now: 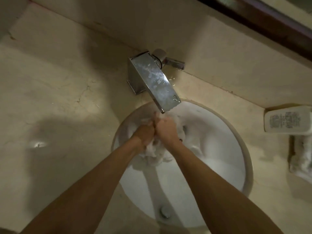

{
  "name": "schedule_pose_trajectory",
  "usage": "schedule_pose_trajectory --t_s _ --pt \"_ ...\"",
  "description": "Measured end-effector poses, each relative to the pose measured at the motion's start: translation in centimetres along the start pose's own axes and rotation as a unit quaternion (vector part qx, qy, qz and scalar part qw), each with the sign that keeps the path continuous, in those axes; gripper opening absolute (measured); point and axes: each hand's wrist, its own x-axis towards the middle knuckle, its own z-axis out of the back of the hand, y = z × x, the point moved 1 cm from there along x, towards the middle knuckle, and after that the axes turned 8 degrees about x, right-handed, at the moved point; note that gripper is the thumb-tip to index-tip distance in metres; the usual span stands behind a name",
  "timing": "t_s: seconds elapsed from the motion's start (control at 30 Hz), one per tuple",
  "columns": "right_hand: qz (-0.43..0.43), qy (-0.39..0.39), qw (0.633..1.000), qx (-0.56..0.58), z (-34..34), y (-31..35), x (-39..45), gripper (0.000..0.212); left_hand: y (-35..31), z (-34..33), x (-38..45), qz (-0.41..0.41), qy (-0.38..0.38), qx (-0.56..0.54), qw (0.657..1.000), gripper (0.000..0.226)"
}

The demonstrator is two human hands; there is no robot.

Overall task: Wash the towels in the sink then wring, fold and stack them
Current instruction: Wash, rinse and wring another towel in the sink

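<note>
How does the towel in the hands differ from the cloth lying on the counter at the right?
The towel is bunched in the sink under the faucet, gripped by the left hand and right hand; the cloth on the counter lies untouched, stretched out lengthwise beside the basin. Both look white.
</note>
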Motion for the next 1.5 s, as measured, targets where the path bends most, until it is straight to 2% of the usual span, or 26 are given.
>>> schedule_pose_trajectory --t_s 0.07,0.1,0.2,0.23,0.33,0.37,0.43,0.5,0.57,0.67,0.73,0.8,0.87,0.9,0.93,0.97,1.0,1.07,1.1,1.17,1.23,1.27,1.33,1.4,1.47,1.5 --pt "-0.042 -0.083 0.995 -0.024 1.1 -0.7 1.2 0.04 0.3 -1.0 0.3 -0.009 -0.033 0.114 0.993 0.043" --pt "-0.037 -0.088 0.995 -0.025 0.8 -0.4 0.8 0.036 0.4 -0.7 1.0 -0.011 -0.045 0.112 0.993 0.04" --pt "0.013 -0.005 1.0 0.017 -1.0 -0.6 -1.6 0.034 0.1 0.1 1.9 0.02 0.034 -0.073 0.997 0.024" --pt "0.004 -0.014 1.0 0.019 -0.7 -0.6 -1.8 0.035 0.5 -0.1 2.3 0.015 0.028 -0.073 0.997 0.023" --pt "-0.08 -0.114 0.989 0.053 0.8 -0.6 1.3 0.046 -0.3 -1.6 1.9 -0.01 -0.069 0.183 0.981 0.045" --pt "-0.091 -0.112 0.988 0.056 0.7 -0.4 1.4 0.044 -0.4 -1.5 1.6 -0.014 -0.096 0.186 0.978 0.047" --pt "-0.054 -0.073 0.993 0.076 -0.2 -0.2 0.4 0.031 -1.5 -0.3 2.0 -0.06 -0.076 0.048 0.994 0.042" --pt "-0.023 -0.027 0.995 0.094 -0.8 -0.3 -1.1 0.031 -1.3 0.4 2.1 -0.046 -0.041 -0.066 0.996 0.037" --pt "-0.01 -0.048 0.995 0.082 -0.1 -0.9 -0.6 0.031 -0.6 -0.6 1.3 -0.029 -0.049 0.069 0.996 0.04" --pt "-0.014 -0.087 0.996 0.027 0.2 -1.5 -0.1 0.035 0.7 -1.5 0.8 -0.031 -0.087 0.27 0.958 0.052" --pt "-0.005 -0.087 0.995 0.051 -0.5 -1.8 -1.2 0.039 1.0 -0.9 0.7 -0.063 -0.093 0.368 0.923 0.05" --pt "-0.034 -0.09 0.986 0.135 0.0 -2.2 -2.6 0.029 1.5 -0.3 0.3 -0.097 -0.145 0.407 0.896 0.041" --pt "-0.068 -0.075 0.965 0.241 1.2 -3.3 -4.0 0.023 2.3 0.0 -0.4 -0.107 -0.212 0.322 0.916 0.028" --pt "-0.09 -0.055 0.948 0.299 1.9 -3.9 -4.5 0.029 2.7 0.2 -0.7 -0.086 -0.215 0.196 0.953 0.022" --pt "-0.113 -0.027 0.927 0.358 2.7 -4.7 -5.0 0.04 3.0 0.3 -0.9 -0.05 -0.173 0.035 0.983 0.018" --pt "-0.139 -0.004 0.902 0.41 3.5 -5.4 -5.7 0.054 3.2 0.5 -1.2 -0.02 -0.109 -0.114 0.987 0.019" --pt "-0.163 0.021 0.866 0.472 4.3 -5.9 -6.5 0.066 3.5 0.7 -1.4 0.017 -0.045 -0.223 0.974 0.021" --pt "-0.202 0.066 0.786 0.58 5.8 -6.4 -7.6 0.074 4.3 1.3 -1.5 0.093 0.028 -0.339 0.936 0.034" --pt "-0.211 0.085 0.762 0.607 6.3 -6.5 -7.9 0.072 4.9 1.5 -1.4 0.139 0.052 -0.346 0.926 0.044" --pt "-0.24 0.105 0.747 0.612 6.3 -6.7 -7.7 0.068 5.6 1.4 -1.9 0.196 0.118 -0.324 0.918 0.049" --pt "-0.277 0.087 0.766 0.573 5.4 -6.2 -6.8 0.062 5.5 0.7 -1.8 0.168 0.133 -0.281 0.936 0.039" --pt "-0.27 0.076 0.796 0.536 4.9 -5.7 -6.4 0.06 5.0 0.1 -1.6 0.149 0.102 -0.259 0.949 0.033" --pt "-0.217 0.069 0.883 0.411 4.2 -4.7 -6.4 0.044 3.8 -0.1 -0.6 0.101 0.006 -0.17 0.98 0.034" --pt "-0.115 0.065 0.963 0.237 4.1 -3.0 -6.8 0.022 2.0 0.5 -0.2 0.065 -0.085 -0.018 0.994 0.036" --pt "-0.029 0.077 0.986 0.146 3.8 -1.4 -6.8 0.014 1.0 1.0 0.6 0.044 -0.114 0.0 0.992 0.038" --pt "-0.024 0.059 0.986 0.153 3.7 -0.8 -6.4 0.014 0.2 0.8 0.5 0.039 -0.115 -0.012 0.993 0.039"
